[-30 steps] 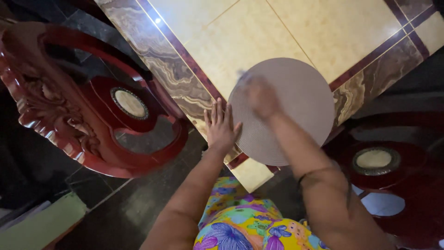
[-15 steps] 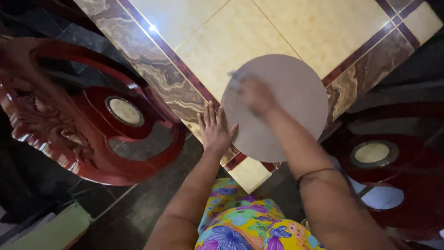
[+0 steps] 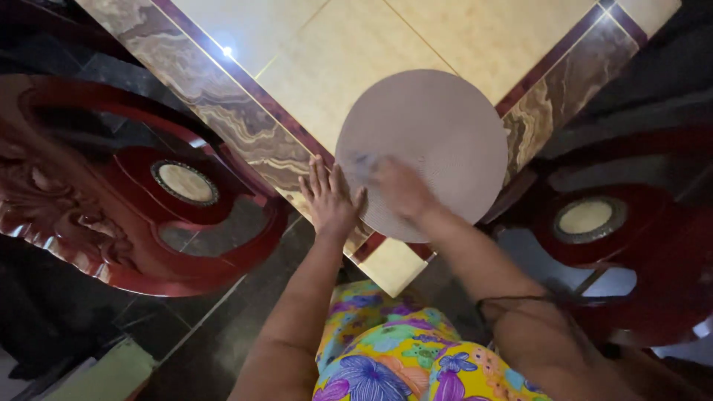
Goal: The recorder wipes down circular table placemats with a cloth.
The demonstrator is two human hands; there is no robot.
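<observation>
A round grey woven placemat (image 3: 438, 134) lies on the near corner of a cream tiled table (image 3: 349, 52) with a brown marbled border. My left hand (image 3: 329, 199) rests flat, fingers spread, on the table edge beside the mat's left rim. My right hand (image 3: 397, 187), blurred by motion, presses on the mat's near left part with what looks like a small bluish cloth (image 3: 362, 163) under its fingers.
A glossy dark red carved chair (image 3: 141, 200) stands left of the table corner, and a second red chair (image 3: 616, 238) stands to the right. Dark floor tiles lie below. A pale green object (image 3: 104, 375) sits at the bottom left.
My right hand has slid from the mat's upper left toward its near edge. The left hand stays flat beside the mat. The view has shifted, so everything sits higher and further left.
</observation>
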